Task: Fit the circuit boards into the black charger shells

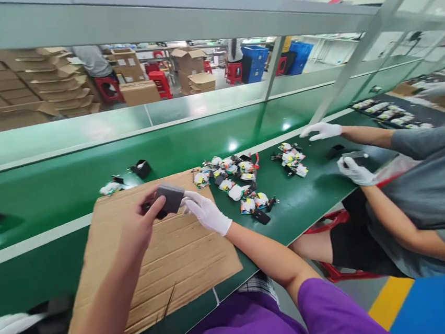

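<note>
A black box-shaped plastic casing (170, 197) is held above a flat sheet of cardboard (176, 260). My bare left hand (146, 211) grips its left side, thumb across the near face. At the casing's right edge, the bent fingers of my white-gloved right hand (210, 215) pinch it; the fingertips are partly hidden. Just right of the cardboard lies a loose cluster of small circuit boards (233, 176) with white and yellow parts and black pieces. Behind the cardboard are another open black casing (141, 168) and a single circuit board (111, 187).
On the right, a co-worker's gloved hands (356, 171) hold a dark part beside more boards (292, 157). White-gloved hands (10, 332) of another person show at lower left. A metal frame (335, 85) rises behind the green bench. Cardboard boxes (57, 80) stand beyond.
</note>
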`<control>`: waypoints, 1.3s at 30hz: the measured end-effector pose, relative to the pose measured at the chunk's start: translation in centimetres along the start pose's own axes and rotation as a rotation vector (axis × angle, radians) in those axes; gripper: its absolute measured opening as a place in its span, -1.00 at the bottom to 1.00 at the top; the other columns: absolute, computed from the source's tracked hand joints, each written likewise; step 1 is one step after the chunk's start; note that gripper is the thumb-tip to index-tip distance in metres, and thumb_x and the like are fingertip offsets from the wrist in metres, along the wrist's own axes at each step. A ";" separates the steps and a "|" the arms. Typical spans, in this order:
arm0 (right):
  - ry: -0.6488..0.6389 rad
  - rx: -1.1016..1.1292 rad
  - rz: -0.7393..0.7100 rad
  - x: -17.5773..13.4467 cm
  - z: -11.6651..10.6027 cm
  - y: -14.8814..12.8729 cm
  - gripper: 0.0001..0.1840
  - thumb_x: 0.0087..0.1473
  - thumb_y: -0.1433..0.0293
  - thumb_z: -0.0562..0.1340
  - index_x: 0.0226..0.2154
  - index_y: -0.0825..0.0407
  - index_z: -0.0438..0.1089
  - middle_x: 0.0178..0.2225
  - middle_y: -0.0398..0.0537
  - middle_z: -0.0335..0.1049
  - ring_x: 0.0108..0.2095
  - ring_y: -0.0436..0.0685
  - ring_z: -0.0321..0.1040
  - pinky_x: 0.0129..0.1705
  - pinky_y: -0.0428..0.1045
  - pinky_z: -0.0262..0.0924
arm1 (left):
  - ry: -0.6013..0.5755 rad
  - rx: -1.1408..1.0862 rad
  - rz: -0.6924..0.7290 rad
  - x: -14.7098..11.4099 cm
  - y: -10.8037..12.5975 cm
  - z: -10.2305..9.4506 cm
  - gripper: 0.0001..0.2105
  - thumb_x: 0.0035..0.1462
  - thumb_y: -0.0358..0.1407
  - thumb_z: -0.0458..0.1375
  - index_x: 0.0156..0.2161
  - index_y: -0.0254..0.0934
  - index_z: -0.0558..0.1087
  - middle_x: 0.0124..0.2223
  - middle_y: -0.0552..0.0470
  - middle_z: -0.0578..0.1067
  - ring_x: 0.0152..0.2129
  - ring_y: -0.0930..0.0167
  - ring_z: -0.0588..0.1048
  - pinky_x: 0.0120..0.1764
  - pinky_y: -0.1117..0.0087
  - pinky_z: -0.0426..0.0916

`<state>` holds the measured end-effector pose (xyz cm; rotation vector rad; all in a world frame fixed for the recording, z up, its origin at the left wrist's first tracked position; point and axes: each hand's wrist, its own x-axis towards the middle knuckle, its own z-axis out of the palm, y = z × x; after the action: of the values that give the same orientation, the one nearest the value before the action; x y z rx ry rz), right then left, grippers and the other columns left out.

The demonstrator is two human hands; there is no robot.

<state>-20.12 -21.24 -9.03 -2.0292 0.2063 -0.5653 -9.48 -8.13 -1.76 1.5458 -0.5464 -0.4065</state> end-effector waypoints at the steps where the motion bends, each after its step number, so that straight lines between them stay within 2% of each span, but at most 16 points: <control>1: 0.012 0.065 0.022 0.1 -0.2 -0.1 -0.55 0.40 0.26 -0.05 0.26 -0.01 0.15 -0.07 -0.05 0.49 -0.25 -0.01 0.46 -0.15 -0.08 0.37 | -0.006 0.130 0.019 -0.2 -0.4 -0.5 -0.51 -0.18 0.00 0.39 -0.13 -0.20 0.58 -0.18 -0.02 0.63 -0.26 0.30 0.56 -0.34 0.42 0.47; 3: -0.004 0.228 0.054 0.2 -0.3 -0.4 -0.53 0.33 0.22 0.09 0.24 -0.04 0.19 -0.03 -0.07 0.47 -0.16 0.02 0.45 -0.08 -0.06 0.36 | -0.048 0.299 0.034 -0.7 -1.1 -1.3 -0.52 -0.21 0.02 0.39 -0.15 -0.16 0.59 -0.20 -0.02 0.63 -0.32 0.28 0.56 -0.38 0.40 0.47; 6: -0.101 0.408 0.077 0.1 -0.1 -0.7 -0.48 0.14 0.21 0.31 0.14 -0.07 0.32 0.00 -0.11 0.45 -0.05 0.08 0.42 0.02 -0.02 0.33 | -0.146 0.357 0.067 -1.1 -1.8 -2.1 -0.50 -0.22 0.08 0.37 -0.18 -0.15 0.59 -0.17 -0.05 0.63 -0.31 0.25 0.57 -0.30 0.34 0.51; 10: -0.138 0.355 0.185 0.0 0.5 -0.6 -0.49 -0.01 0.25 0.41 0.01 -0.01 0.39 -0.19 -0.15 0.49 -0.19 0.08 0.44 -0.05 0.01 0.34 | -0.220 0.395 0.106 -0.8 -2.3 -2.3 -0.41 -0.18 0.11 0.35 -0.06 -0.17 0.50 -0.13 -0.08 0.60 -0.20 0.21 0.57 -0.12 0.22 0.52; 12: -0.098 0.349 0.236 0.0 0.6 -0.6 -0.52 -0.02 0.27 0.42 -0.04 0.01 0.39 -0.25 -0.17 0.49 -0.25 0.06 0.43 -0.09 0.01 0.35 | -0.151 0.410 0.168 -0.9 -2.5 -2.1 -0.36 -0.17 0.09 0.35 0.02 -0.16 0.43 -0.05 -0.09 0.55 -0.09 0.19 0.54 -0.04 0.15 0.50; 14: -0.033 0.413 0.253 0.0 0.6 -0.8 -0.55 -0.02 0.30 0.41 -0.05 0.00 0.37 -0.23 -0.15 0.50 -0.25 0.06 0.46 -0.10 0.01 0.36 | 0.004 0.407 0.242 -1.5 -2.9 -1.7 -0.35 -0.13 0.05 0.35 0.07 -0.16 0.38 0.07 -0.12 0.47 0.02 0.18 0.47 0.04 0.11 0.46; 16: 0.062 0.449 0.257 0.0 0.5 -1.3 -0.56 -0.04 0.33 0.41 -0.08 -0.01 0.35 -0.20 -0.14 0.52 -0.21 0.07 0.48 -0.08 0.01 0.36 | 0.133 0.386 0.239 -2.5 -3.7 -1.4 -0.39 -0.07 0.04 0.31 0.06 -0.19 0.36 0.11 -0.15 0.42 0.04 0.19 0.45 0.03 0.11 0.48; 17: 0.112 0.445 0.254 -0.1 0.5 -1.6 -0.57 -0.04 0.32 0.41 -0.10 -0.01 0.35 -0.19 -0.13 0.53 -0.19 0.08 0.48 -0.07 0.01 0.37 | 0.138 0.371 0.199 -3.2 -4.1 -1.2 -0.44 -0.02 0.05 0.27 0.03 -0.21 0.37 0.10 -0.16 0.43 0.02 0.20 0.47 -0.01 0.12 0.50; 20: 0.216 0.355 0.187 -0.7 0.7 -2.4 -0.60 0.00 0.27 0.39 -0.12 -0.01 0.32 -0.17 -0.07 0.53 -0.17 0.10 0.49 -0.04 0.04 0.37 | -0.015 0.330 0.063 -5.0 -5.5 -0.7 -0.51 0.08 0.07 0.17 0.00 -0.23 0.40 0.09 -0.20 0.46 0.00 0.19 0.50 -0.05 0.14 0.52; 23: 0.248 0.196 0.046 -1.7 1.6 -2.5 -0.57 0.02 0.27 0.38 -0.08 0.02 0.31 -0.12 0.01 0.49 -0.12 0.14 0.47 0.01 0.08 0.36 | -0.121 0.240 0.042 -6.1 -6.6 -0.1 -0.41 0.11 0.04 0.16 0.16 -0.24 0.30 0.18 -0.23 0.42 0.09 0.18 0.46 0.01 0.15 0.49; 26: 0.189 0.070 -0.115 -2.5 2.7 -2.1 -0.49 0.00 0.36 0.37 0.01 0.04 0.27 0.00 0.11 0.41 0.01 0.18 0.41 0.08 0.10 0.34 | -0.106 0.154 0.030 -6.2 -7.1 0.4 -0.35 0.05 0.05 0.23 0.16 -0.25 0.28 0.08 -0.20 0.50 0.00 0.18 0.52 -0.01 0.17 0.50; 29: 0.060 -0.011 -0.245 -2.9 3.4 -1.9 -0.46 0.03 0.48 0.27 0.08 0.04 0.23 0.09 0.15 0.34 0.15 0.19 0.30 0.16 0.10 0.29 | -0.014 0.110 -0.012 -5.7 -7.4 0.2 -0.35 -0.08 0.11 0.30 0.02 -0.28 0.36 -0.08 -0.14 0.58 -0.19 0.20 0.59 -0.08 0.13 0.52; 31: -0.014 -0.037 -0.292 -2.9 3.4 -2.0 -0.50 0.07 0.48 0.22 0.10 0.06 0.25 0.11 0.16 0.33 0.17 0.18 0.28 0.21 0.10 0.25 | 0.039 0.084 -0.026 -5.3 -7.3 -0.3 -0.34 -0.14 0.13 0.33 -0.03 -0.28 0.37 -0.10 -0.12 0.58 -0.23 0.21 0.60 -0.11 0.13 0.54; 35: -0.058 0.023 -0.242 -2.7 2.8 -2.2 -0.66 0.20 0.42 0.15 0.04 0.05 0.35 0.03 0.08 0.42 0.06 0.12 0.39 0.12 0.05 0.33 | 0.086 0.161 0.006 -4.8 -6.7 -1.3 -0.35 -0.22 0.09 0.38 -0.07 -0.24 0.40 -0.08 -0.10 0.57 -0.20 0.22 0.59 -0.09 0.16 0.53; 39: -0.102 0.153 -0.181 -2.4 2.0 -2.0 -0.71 0.25 0.32 0.18 0.00 0.03 0.39 0.05 0.06 0.43 0.11 0.12 0.34 0.05 0.01 0.36 | 0.055 0.212 0.019 -4.9 -6.0 -2.0 -0.36 -0.22 0.07 0.39 -0.06 -0.24 0.41 -0.04 -0.10 0.56 -0.17 0.22 0.58 -0.05 0.15 0.52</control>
<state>-21.43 -17.80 -8.84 -1.9321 -0.0806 -0.5704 -11.81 -3.71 -8.01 1.7481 -0.5749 -0.2977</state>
